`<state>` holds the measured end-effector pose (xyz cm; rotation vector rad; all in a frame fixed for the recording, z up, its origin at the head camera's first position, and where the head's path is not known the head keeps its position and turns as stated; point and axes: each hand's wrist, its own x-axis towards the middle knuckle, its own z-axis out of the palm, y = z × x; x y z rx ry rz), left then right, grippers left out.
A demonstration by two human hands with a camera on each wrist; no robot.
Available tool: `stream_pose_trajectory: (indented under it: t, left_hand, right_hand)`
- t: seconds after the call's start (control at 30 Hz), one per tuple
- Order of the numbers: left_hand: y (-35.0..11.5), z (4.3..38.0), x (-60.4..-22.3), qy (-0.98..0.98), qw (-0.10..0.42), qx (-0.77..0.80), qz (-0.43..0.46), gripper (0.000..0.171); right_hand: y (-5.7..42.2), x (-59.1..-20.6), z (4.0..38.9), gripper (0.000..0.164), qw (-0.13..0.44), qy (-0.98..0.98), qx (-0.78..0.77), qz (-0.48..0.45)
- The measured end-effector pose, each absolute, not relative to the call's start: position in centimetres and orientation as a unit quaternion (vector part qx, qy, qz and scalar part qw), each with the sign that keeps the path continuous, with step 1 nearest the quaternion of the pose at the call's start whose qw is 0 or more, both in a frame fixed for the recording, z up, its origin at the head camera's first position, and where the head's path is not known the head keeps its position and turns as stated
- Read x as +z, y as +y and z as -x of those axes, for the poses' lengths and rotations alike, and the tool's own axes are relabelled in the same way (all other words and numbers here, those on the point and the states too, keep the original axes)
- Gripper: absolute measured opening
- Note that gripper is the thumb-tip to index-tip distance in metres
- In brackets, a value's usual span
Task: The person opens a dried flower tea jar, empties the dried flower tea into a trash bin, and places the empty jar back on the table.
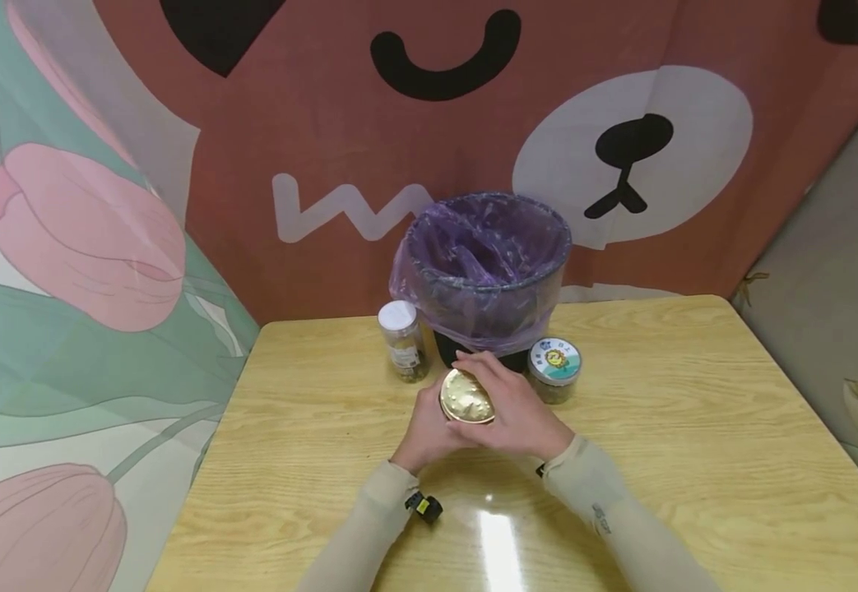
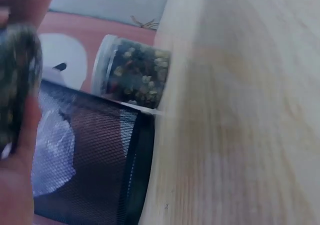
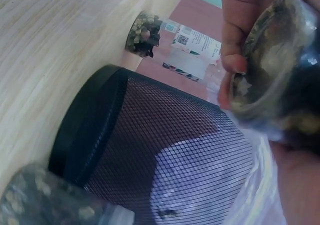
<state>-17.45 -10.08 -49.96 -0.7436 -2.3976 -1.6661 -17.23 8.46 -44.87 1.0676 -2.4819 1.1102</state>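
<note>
Both hands hold a clear jar with a shiny gold top (image 1: 466, 396), raised over the table in front of the bin. My left hand (image 1: 429, 427) curls round the jar's side. Across the top reaches my right hand (image 1: 519, 411), its thumb at the near rim and its fingers at the far rim. Dark, mottled contents show through the jar (image 3: 285, 65) in the right wrist view. In the left wrist view only part of the jar (image 2: 17, 85) appears, blurred at the left edge.
Behind the hands stands a black mesh bin (image 1: 488, 321) lined with a purple plastic bag (image 1: 473, 308). A tall white-lidded jar (image 1: 401, 345) is left of it, and a short jar with a printed lid (image 1: 554, 366) is right. A patterned cloth (image 1: 354, 123) hangs behind the wooden table (image 1: 695, 395).
</note>
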Motion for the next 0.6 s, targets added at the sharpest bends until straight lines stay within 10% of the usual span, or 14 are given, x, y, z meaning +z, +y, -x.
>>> stream_pose_trajectory:
  t: [0.6]
  left_hand:
    - [-10.2, 17.7, -50.2, -0.779, 0.043, -0.563, 0.273, 0.09]
  right_hand:
    - [9.7, -44.9, 17.2, 0.091, 0.106, -0.829, 0.407, -0.37]
